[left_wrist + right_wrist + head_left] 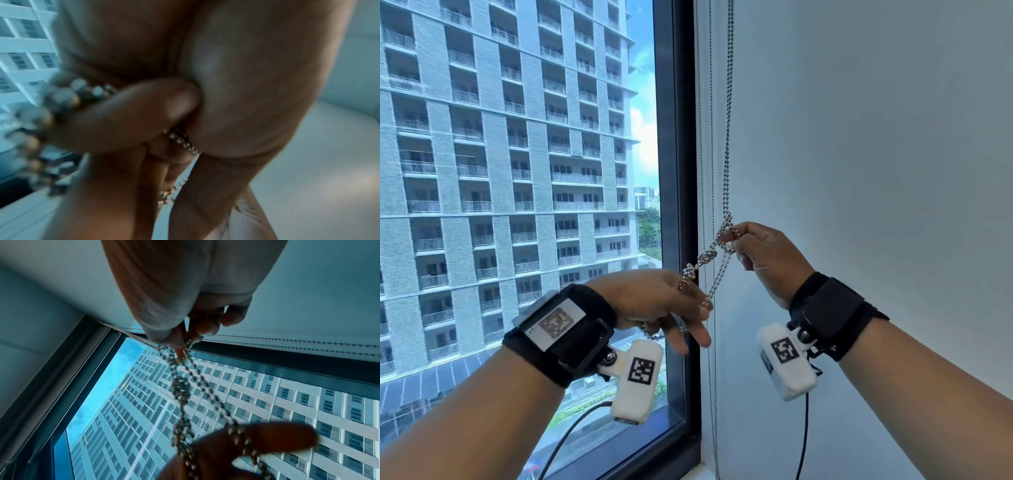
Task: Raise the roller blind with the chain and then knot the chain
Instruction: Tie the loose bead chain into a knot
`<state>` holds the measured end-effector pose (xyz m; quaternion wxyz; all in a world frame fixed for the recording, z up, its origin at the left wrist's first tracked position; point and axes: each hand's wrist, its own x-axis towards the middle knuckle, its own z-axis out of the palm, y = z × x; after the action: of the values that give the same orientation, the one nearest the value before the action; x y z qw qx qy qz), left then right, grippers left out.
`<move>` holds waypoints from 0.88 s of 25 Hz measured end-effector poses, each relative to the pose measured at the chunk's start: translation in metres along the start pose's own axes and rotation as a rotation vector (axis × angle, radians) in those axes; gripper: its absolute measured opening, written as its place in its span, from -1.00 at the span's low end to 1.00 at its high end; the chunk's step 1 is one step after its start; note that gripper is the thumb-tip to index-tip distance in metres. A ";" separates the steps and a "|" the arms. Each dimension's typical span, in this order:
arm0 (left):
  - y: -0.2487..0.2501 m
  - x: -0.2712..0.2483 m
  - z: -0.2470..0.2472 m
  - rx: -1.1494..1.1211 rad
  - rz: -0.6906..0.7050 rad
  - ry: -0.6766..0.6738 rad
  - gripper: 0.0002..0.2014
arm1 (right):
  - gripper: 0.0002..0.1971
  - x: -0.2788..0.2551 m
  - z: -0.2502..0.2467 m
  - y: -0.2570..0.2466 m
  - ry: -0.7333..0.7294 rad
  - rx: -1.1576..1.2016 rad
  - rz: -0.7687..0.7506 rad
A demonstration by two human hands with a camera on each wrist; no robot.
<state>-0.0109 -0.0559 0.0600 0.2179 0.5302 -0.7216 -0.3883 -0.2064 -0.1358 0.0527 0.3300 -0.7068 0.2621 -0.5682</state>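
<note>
The bead chain hangs as a double strand, its long axis nearly vertical, down the pale wall just right of the dark window frame. Where the hands meet it, it leaves the vertical: a twisted stretch slants down and to the left, from the right hand to the left hand, and a looser doubled strand sags beside it between the same two hands.

The right hand, the higher of the two, has its fingers curled and pinches the chain at the top of the twist, at the point where the hanging strands bend. The left hand, lower and nearer the glass, holds the bottom of the twist between thumb and forefinger, with its other fingers stretched out and downward.

The head view alone gives the whole run of the chain and both wrists, each with a black strap and a white camera block. The left wrist view, blurred, shows what the head view hides: the thumb pressed across the beads, which pass under it and come out again lower between the fingers. The right wrist view looks up along the chain: the strands leave the pinching fingertips, cross into a loose knot-like tangle, and run on to the blurred left hand. Beyond the glass stands a tall apartment block.
</note>
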 end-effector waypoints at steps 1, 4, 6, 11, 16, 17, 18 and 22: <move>0.000 -0.003 0.002 0.073 -0.032 -0.050 -0.69 | -0.79 0.000 0.000 0.001 0.009 0.043 0.016; 0.000 -0.003 0.007 0.184 -0.085 -0.073 -0.68 | -0.83 0.001 -0.002 0.007 0.001 0.094 0.049; -0.001 0.000 0.009 0.215 -0.110 -0.091 -0.68 | -0.80 0.000 -0.003 0.008 -0.011 0.087 0.054; -0.004 0.003 0.016 0.464 -0.213 -0.218 -0.67 | -0.71 -0.002 0.000 0.001 -0.054 0.072 0.054; -0.019 0.018 0.021 0.323 -0.117 -0.042 -0.72 | -0.74 -0.010 0.006 -0.002 -0.118 0.506 0.211; -0.024 0.021 0.023 0.267 -0.098 0.014 -0.68 | -0.74 -0.014 0.007 -0.001 -0.141 0.612 0.241; -0.028 0.022 0.026 0.222 -0.083 0.048 -0.67 | -0.73 -0.019 0.009 0.001 -0.158 0.666 0.258; -0.036 0.024 0.033 0.417 -0.051 0.161 -0.54 | -0.84 -0.045 0.028 0.036 -0.194 0.390 0.286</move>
<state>-0.0218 -0.0725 0.0097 0.1508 0.6111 -0.7528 -0.1927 -0.1887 -0.1205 -0.0067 0.5606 -0.6367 0.2120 -0.4852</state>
